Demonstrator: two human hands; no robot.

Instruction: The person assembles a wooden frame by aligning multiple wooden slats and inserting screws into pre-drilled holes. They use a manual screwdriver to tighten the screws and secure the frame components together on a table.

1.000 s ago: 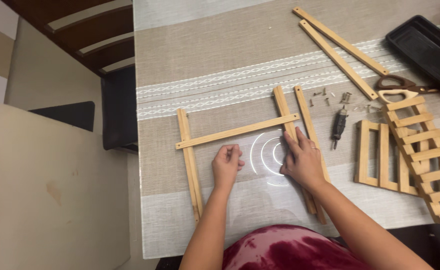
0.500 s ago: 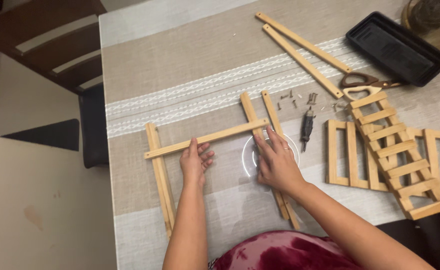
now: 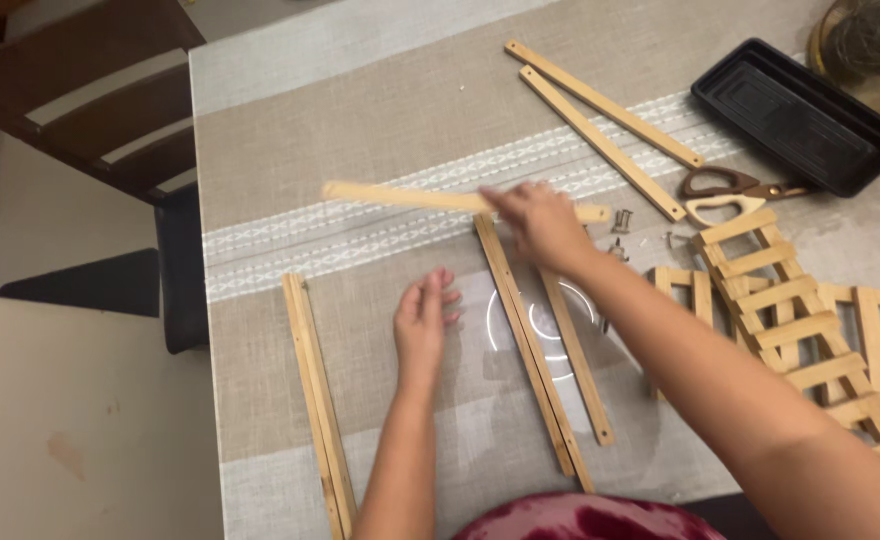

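- Now the right hand (image 3: pixel 540 222) has its fingers closed on a wooden slat (image 3: pixel 430 199), lifted crosswise above the worktop (image 3: pixel 360 110).
- Left hand (image 3: pixel 422 320) hovers open, empty, beside two upright slats (image 3: pixel 530 340).

Cloth-covered table (image 3: pixel 290 120), dark wooden chair (image 3: pixel 90 110), perhaps pale flooring.
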